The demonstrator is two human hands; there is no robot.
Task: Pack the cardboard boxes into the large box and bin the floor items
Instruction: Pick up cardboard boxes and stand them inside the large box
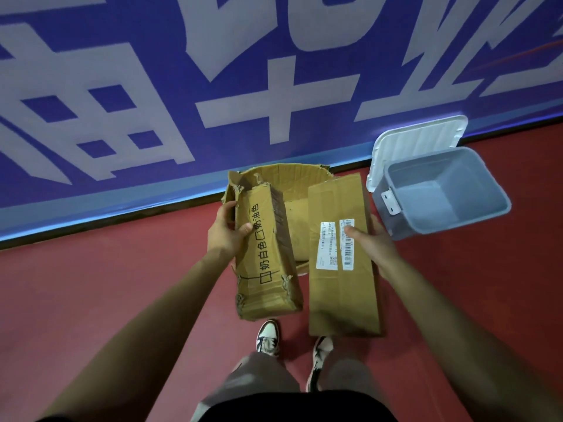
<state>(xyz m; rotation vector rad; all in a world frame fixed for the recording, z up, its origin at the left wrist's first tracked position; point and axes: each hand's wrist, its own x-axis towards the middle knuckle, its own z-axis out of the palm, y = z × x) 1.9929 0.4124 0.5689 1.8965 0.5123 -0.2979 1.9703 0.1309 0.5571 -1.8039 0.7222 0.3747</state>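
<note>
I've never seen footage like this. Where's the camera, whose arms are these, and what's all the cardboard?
No machine here: a person wears one camera on the head, looking down, so the arms are their own. The left hand grips a battered cardboard box with printed characters. The right hand holds a flatter box bearing white labels. Behind them sits a large open box, near a blue banner. To the right stands a grey bin, its white lid flipped open. The floor is red, and shoes show below.
</note>
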